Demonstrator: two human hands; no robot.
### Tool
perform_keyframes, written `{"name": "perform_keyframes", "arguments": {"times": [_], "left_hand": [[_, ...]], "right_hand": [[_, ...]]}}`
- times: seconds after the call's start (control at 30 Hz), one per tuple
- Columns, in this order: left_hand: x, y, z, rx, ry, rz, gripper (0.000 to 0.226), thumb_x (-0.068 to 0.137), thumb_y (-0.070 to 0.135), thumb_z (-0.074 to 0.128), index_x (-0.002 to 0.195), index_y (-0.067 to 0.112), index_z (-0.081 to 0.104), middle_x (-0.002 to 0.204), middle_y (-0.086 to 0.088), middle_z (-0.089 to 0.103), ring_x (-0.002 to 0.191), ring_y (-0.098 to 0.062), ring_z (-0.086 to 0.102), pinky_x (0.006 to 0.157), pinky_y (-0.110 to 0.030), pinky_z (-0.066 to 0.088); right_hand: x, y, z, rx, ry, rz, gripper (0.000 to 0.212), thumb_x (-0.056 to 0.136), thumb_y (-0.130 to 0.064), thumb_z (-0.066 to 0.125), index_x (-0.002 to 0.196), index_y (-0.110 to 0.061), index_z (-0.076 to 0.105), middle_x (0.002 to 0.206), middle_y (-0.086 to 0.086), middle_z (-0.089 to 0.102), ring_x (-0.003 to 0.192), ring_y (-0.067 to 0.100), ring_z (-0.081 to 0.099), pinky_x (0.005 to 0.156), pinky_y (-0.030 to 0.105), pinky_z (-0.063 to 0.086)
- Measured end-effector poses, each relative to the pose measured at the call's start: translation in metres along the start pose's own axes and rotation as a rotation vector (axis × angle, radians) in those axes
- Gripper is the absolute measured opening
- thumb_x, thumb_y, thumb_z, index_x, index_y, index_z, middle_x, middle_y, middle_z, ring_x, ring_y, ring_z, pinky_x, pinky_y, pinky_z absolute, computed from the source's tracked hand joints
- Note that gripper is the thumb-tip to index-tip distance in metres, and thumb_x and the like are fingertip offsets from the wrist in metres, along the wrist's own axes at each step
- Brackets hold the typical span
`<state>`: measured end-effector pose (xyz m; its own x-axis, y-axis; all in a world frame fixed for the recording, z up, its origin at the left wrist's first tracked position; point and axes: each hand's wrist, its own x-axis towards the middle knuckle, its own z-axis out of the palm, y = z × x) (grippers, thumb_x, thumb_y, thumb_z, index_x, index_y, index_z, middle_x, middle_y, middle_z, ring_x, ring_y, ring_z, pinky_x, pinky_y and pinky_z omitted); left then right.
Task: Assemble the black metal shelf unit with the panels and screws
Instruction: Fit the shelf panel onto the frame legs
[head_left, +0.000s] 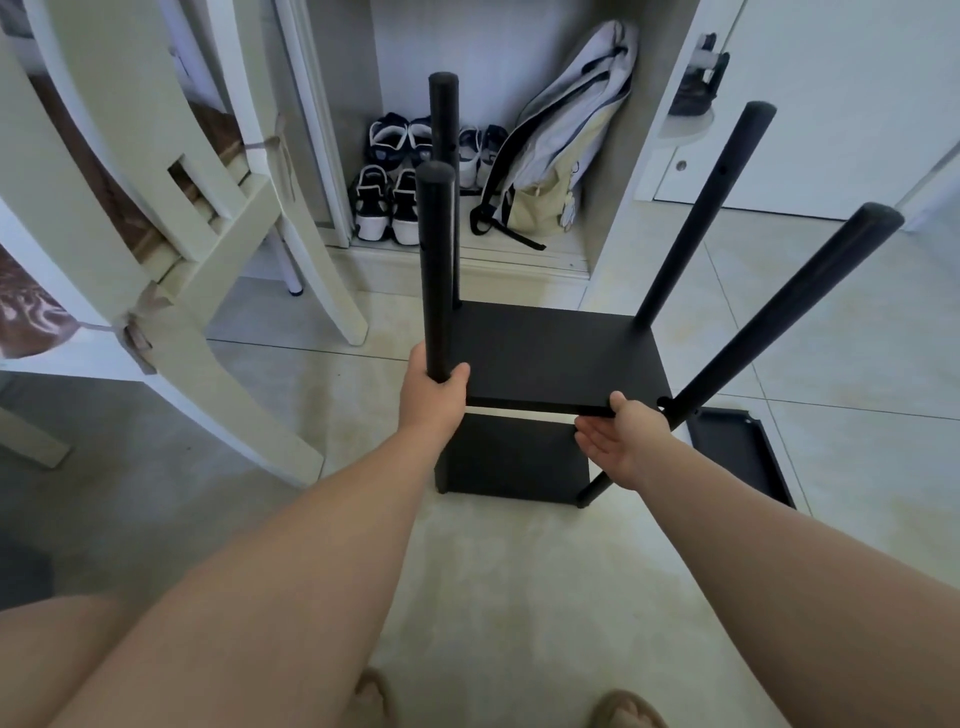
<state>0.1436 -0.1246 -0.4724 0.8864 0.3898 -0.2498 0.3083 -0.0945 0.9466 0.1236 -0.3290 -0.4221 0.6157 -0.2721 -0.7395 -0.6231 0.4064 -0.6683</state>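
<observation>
The black metal shelf unit stands on the tiled floor with four round posts rising from it. A black panel sits between the posts, and a lower panel shows beneath it. My left hand grips the near left post at the panel's corner. My right hand holds the panel's front edge near the near right post, thumb on top and fingers underneath. Another loose black panel lies on the floor to the right.
A cream wooden chair stands close on the left. Behind the unit is an open closet with several shoes and a backpack. A white door is at the right. My sandalled feet show at the bottom.
</observation>
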Motion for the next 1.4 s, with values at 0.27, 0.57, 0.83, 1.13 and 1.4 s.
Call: {"name": "perform_keyframes", "arguments": {"times": [0.27,0.57,0.83,1.13,1.4], "left_hand": [[-0.007,0.014,0.007,-0.009,0.044,-0.026,0.028,0.097,0.023,0.062,0.118,0.032,0.045,0.098,0.015,0.052,0.09,-0.008,0.05,0.059,-0.013,0.034],[-0.03,0.07,0.004,0.143,0.0,0.105,0.035,0.097,0.018,0.056,0.131,0.024,0.046,0.109,0.003,0.058,0.08,-0.006,0.055,0.057,-0.021,0.036],[-0.062,0.109,0.033,0.555,-0.047,0.327,0.054,0.095,0.016,0.055,0.145,0.023,0.036,0.116,-0.008,0.063,0.106,-0.032,0.061,0.092,-0.051,0.052],[-0.075,0.093,0.062,1.009,-0.027,0.363,0.059,0.091,0.021,0.058,0.146,0.024,0.036,0.109,-0.008,0.062,0.107,-0.032,0.058,0.091,-0.044,0.044],[-0.048,0.08,0.08,1.05,-0.096,0.398,0.06,0.091,0.023,0.064,0.142,0.023,0.034,0.099,-0.006,0.051,0.104,-0.031,0.054,0.089,-0.041,0.038]], "right_hand": [[-0.016,-0.011,-0.009,-0.354,0.003,-0.049,0.018,0.105,-0.025,0.05,0.097,-0.01,0.056,0.092,0.01,0.067,0.081,0.021,0.068,0.063,0.033,0.055],[-0.086,-0.061,-0.052,-1.206,0.019,-0.782,0.041,0.104,-0.037,0.051,0.139,-0.016,0.053,0.133,0.001,0.061,0.118,0.021,0.058,0.096,0.033,0.046],[-0.147,-0.088,-0.103,-1.191,0.114,-1.582,0.05,0.094,-0.013,0.067,0.142,-0.013,0.054,0.143,0.005,0.053,0.136,0.026,0.043,0.111,0.043,0.037],[-0.11,-0.098,-0.111,-1.642,0.278,-1.506,0.05,0.1,-0.036,0.055,0.148,-0.027,0.044,0.147,-0.004,0.052,0.138,0.023,0.043,0.114,0.041,0.022],[-0.029,-0.105,-0.086,-1.987,0.131,-1.342,0.034,0.105,-0.051,0.039,0.127,-0.029,0.054,0.105,-0.006,0.062,0.097,0.023,0.058,0.085,0.038,0.036]]}}
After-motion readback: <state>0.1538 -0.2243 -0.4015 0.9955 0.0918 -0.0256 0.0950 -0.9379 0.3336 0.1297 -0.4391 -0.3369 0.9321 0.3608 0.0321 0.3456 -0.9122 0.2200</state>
